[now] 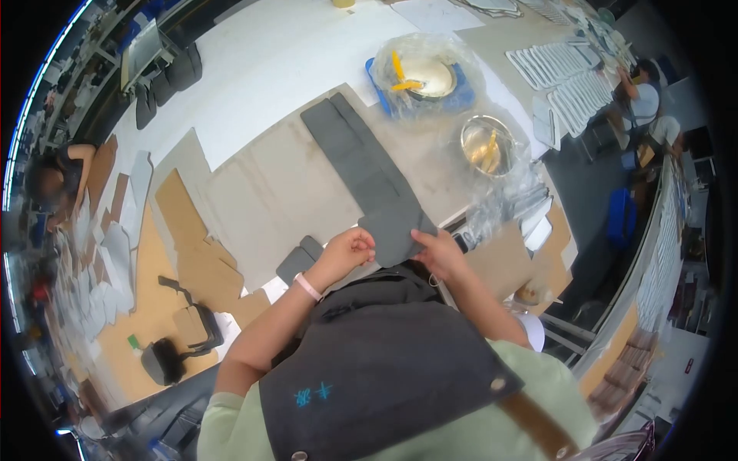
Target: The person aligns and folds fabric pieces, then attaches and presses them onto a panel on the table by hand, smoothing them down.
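Note:
A dark grey flat piece (396, 229) of sheet material lies at the table's near edge, in front of my apron. My right hand (437, 252) grips its right edge, thumb on top, the other fingers mostly hidden. At its left edge, my left hand (350, 252) is closed with fingers curled together; whatever is between the fingertips is hidden. Beyond the piece, long dark grey strips (350, 150) stretch away over a beige board (257, 180). Smaller dark grey pieces (298, 260) rest left of my left hand.
A bowl of pale paste (434, 75) with yellow-handled tools sits on a blue tray (463, 98). Nearer is a round metal bowl (486, 129) with yellow tools, beside crumpled plastic. Brown cardboard pieces (184, 215) and a black strapped item (163, 361) lie left. Other people work at both sides.

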Action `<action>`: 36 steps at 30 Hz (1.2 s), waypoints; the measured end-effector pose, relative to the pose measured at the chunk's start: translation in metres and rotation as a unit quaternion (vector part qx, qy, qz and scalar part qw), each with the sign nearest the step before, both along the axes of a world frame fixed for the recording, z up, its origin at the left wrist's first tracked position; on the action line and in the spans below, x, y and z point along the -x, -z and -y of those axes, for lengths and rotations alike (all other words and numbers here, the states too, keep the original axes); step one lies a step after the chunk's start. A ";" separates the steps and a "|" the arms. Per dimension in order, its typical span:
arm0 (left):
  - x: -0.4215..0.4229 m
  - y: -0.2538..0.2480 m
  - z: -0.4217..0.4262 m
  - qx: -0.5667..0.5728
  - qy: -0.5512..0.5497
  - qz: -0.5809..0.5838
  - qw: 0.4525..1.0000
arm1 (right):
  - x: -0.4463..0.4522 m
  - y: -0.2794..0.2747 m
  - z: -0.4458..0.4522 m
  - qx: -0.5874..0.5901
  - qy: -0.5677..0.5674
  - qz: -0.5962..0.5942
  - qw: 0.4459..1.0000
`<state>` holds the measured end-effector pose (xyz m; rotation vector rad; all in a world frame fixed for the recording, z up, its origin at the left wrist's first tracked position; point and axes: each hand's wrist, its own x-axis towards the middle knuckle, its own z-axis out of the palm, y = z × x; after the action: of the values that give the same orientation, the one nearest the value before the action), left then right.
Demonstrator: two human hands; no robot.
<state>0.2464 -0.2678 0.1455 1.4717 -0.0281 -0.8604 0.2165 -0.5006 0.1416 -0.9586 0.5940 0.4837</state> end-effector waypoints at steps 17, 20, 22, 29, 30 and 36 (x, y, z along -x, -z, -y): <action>-0.019 0.090 0.044 -0.170 -0.073 0.176 0.967 | -0.072 0.082 0.037 0.281 -0.175 0.093 0.939; -0.021 0.099 0.043 -0.189 -0.072 0.173 0.964 | -0.070 0.103 0.034 0.351 -0.143 0.144 0.914; -0.022 0.105 0.041 -0.194 -0.070 0.166 0.964 | -0.066 0.109 0.036 0.472 -0.151 0.177 0.851; -0.020 0.116 0.035 -0.151 -0.067 0.116 0.979 | -0.063 0.109 0.037 0.545 -0.136 0.184 0.807; -0.020 0.116 0.034 -0.148 -0.065 0.111 0.981 | -0.063 0.108 0.037 0.544 -0.140 0.179 0.808; -0.021 0.120 0.029 -0.141 -0.052 0.100 0.984 | -0.065 0.111 0.040 0.535 -0.159 0.167 0.813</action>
<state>0.2675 -0.2969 0.0260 1.8050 0.0226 -0.6476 0.2819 -0.5402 0.0303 -2.2042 0.3473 0.2248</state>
